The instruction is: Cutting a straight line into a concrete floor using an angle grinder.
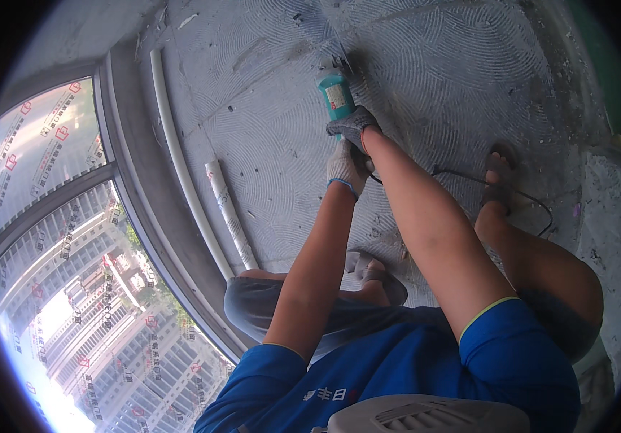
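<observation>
A teal angle grinder point(337, 97) is held at arm's length, its blade end point(335, 63) down at the grey floor point(455, 65), which has combed, swirled ridges. A hazy streak lies beside the blade. My right hand point(353, 128), in a dark grey glove, is closed on the grinder's body. My left hand point(348, 167), in a pale knit glove, grips the tool's rear end just behind it. A black cord point(491, 185) runs from near my hands across the floor to the right.
Two white pipes point(180, 159) lie along the left, beside a film-covered window point(58, 159) with buildings beyond. My sandalled feet point(501, 169) are apart on the floor. A rough grey ledge point(606, 209) is at the right, with a green surface point(599, 58) above it.
</observation>
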`<state>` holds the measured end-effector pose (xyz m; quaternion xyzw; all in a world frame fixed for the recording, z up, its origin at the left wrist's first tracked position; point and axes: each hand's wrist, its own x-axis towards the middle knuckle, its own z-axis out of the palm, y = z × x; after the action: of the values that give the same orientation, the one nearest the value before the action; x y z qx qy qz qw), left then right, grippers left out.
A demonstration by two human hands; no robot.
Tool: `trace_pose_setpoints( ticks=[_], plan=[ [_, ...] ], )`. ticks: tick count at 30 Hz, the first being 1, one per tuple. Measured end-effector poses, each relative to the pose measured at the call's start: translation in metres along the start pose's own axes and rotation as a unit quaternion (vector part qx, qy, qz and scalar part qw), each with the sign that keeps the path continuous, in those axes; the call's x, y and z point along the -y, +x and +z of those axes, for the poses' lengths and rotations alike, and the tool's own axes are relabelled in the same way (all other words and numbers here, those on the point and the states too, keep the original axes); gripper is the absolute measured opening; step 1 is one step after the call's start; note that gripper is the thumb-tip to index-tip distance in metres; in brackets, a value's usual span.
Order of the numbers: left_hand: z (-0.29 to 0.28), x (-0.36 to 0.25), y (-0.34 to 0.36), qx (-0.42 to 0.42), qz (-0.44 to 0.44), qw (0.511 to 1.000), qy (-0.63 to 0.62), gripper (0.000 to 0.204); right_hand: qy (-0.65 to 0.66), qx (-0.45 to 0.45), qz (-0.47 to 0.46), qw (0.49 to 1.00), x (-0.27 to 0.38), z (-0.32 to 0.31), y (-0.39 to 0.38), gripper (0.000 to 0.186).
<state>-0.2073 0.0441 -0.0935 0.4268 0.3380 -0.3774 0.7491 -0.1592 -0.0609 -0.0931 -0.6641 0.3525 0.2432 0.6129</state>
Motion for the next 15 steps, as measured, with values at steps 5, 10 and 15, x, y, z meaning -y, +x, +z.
trace_pose_setpoints(
  ticks=[5, 10, 15],
  plan=[
    [0.0, 0.002, 0.0, -0.008, 0.001, 1.0, 0.009, 0.038, -0.005, 0.032, 0.005, 0.999, 0.001, -0.003, 0.001, 0.065],
    [-0.004, 0.003, 0.002, 0.007, 0.0, 1.0, -0.005, 0.038, -0.009, 0.019, 0.011, 1.0, 0.004, -0.003, -0.004, 0.065],
    [-0.007, 0.003, -0.001, 0.002, -0.002, 1.0, 0.012, 0.037, 0.003, 0.012, 0.013, 1.0, 0.002, 0.0, -0.008, 0.057]
  ],
)
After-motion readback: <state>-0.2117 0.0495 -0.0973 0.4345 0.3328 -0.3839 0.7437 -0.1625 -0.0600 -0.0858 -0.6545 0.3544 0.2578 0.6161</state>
